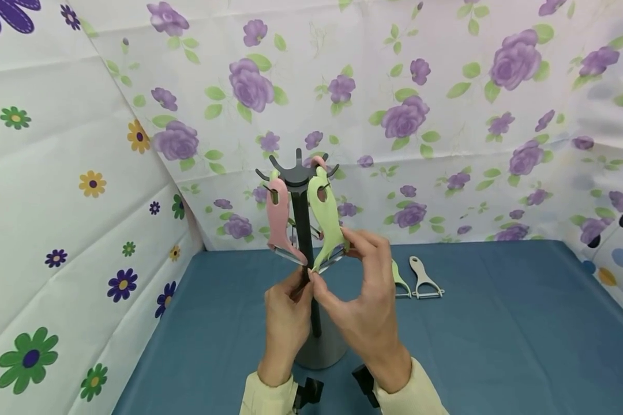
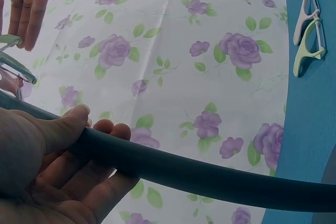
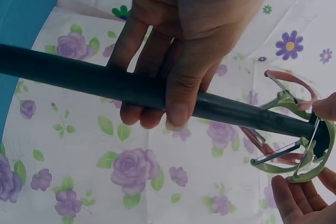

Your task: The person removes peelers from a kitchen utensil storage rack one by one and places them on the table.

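The left hand (image 1: 286, 314) grips the black stand (image 1: 303, 230); beside it, the right hand (image 1: 366, 300) apparently pinches a green peeler (image 1: 327, 216).

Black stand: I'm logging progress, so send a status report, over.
Left grip around black stand. Right grip holding front green peeler by its head, handle hung on the stand. Front pink peeler hanging alongside; nothing visibly blocking.
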